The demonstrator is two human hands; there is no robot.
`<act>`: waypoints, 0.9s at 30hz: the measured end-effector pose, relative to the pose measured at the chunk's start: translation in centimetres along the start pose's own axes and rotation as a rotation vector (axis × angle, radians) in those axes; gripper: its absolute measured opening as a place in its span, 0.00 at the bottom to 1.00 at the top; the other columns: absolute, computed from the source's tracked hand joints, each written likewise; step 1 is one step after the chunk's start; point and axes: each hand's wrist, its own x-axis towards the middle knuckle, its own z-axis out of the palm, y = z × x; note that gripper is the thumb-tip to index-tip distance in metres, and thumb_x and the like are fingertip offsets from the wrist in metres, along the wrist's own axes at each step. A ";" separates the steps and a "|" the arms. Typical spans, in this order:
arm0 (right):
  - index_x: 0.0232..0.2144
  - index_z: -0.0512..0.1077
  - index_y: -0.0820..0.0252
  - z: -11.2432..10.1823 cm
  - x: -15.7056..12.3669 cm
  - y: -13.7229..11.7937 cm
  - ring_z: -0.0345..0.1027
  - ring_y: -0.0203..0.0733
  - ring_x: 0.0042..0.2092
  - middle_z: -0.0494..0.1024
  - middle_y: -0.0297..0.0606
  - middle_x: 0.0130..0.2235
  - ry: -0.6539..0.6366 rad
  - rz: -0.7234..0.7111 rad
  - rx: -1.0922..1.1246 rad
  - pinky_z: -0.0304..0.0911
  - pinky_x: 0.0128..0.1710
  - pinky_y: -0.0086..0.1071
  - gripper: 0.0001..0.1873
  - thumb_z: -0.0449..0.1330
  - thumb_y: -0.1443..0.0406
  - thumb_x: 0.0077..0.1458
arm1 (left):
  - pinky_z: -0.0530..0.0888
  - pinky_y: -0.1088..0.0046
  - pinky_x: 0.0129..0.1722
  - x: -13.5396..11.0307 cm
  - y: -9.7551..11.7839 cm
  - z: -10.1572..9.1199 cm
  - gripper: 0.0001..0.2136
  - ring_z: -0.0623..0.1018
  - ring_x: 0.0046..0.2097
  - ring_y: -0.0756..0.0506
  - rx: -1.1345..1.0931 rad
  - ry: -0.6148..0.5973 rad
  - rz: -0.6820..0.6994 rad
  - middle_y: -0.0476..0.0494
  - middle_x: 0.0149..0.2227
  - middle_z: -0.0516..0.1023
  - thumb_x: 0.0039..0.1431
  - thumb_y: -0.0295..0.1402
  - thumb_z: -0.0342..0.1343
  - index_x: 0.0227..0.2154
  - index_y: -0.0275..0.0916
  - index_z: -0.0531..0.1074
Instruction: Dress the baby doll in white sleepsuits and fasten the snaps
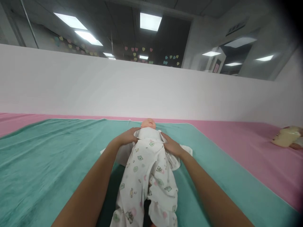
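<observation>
Doll (148, 133) in trousers (139, 167). Lay face-up on teal sheet (71, 151), gripped at waistband (151, 140) by left hand (127, 136) and right hand (172, 146).

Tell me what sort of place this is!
Maybe a baby-care practice room, or a nursery. A dressed doll lies on a green cloth, and colored heart shapes show in the glass above the white wall.

Head view, forward, down; dark corners unclear.
</observation>
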 end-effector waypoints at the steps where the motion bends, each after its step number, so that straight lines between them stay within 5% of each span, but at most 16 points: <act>1: 0.62 0.43 0.43 -0.4 0.2 -0.1 0.45 0.51 0.63 0.47 0.30 0.65 -0.042 0.007 0.050 0.46 0.60 0.47 0.41 0.55 0.49 0.49 | 0.70 0.67 0.44 0.0 -0.2 0.1 0.28 0.71 0.50 0.38 -0.038 0.007 -0.022 0.45 0.53 0.70 0.44 0.34 0.54 0.53 0.44 0.64; 4: 0.63 0.42 0.44 -1.4 1.5 -0.4 0.45 0.52 0.63 0.45 0.32 0.65 -0.180 -0.014 0.175 0.48 0.59 0.46 0.48 0.61 0.53 0.44 | 0.70 0.69 0.44 0.1 -0.5 0.4 0.24 0.71 0.50 0.40 -0.105 0.084 -0.112 0.47 0.53 0.70 0.45 0.34 0.53 0.49 0.45 0.68; 7: 0.61 0.51 0.46 -1.6 3.1 -0.8 0.50 0.51 0.61 0.53 0.33 0.63 -0.227 -0.135 0.267 0.52 0.58 0.44 0.44 0.62 0.62 0.42 | 0.69 0.72 0.45 0.2 -0.6 0.6 0.21 0.71 0.50 0.42 -0.132 0.155 -0.167 0.48 0.52 0.71 0.45 0.34 0.52 0.47 0.44 0.71; 13: 0.50 0.67 0.49 -0.4 4.2 -0.7 0.62 0.47 0.53 0.68 0.33 0.54 -0.005 -0.191 0.236 0.58 0.53 0.42 0.27 0.54 0.67 0.46 | 0.69 0.75 0.43 0.7 -1.0 1.4 0.16 0.74 0.45 0.45 -0.145 0.284 -0.164 0.49 0.44 0.77 0.50 0.35 0.49 0.41 0.42 0.75; 20: 0.37 0.73 0.53 0.9 5.8 0.6 0.69 0.43 0.43 0.76 0.32 0.41 0.227 -0.117 0.181 0.62 0.44 0.38 0.16 0.49 0.65 0.48 | 0.68 0.70 0.42 2.3 -2.7 2.7 0.13 0.74 0.43 0.43 0.030 0.442 -0.274 0.48 0.41 0.78 0.56 0.38 0.46 0.38 0.45 0.74; 27: 0.46 0.68 0.54 2.0 4.1 0.2 0.64 0.47 0.50 0.71 0.38 0.49 0.364 -0.160 -0.042 0.57 0.51 0.42 0.18 0.51 0.60 0.52 | 0.66 0.67 0.48 0.2 -2.0 4.5 0.16 0.69 0.51 0.42 0.269 0.486 -0.185 0.43 0.51 0.71 0.61 0.39 0.42 0.48 0.43 0.66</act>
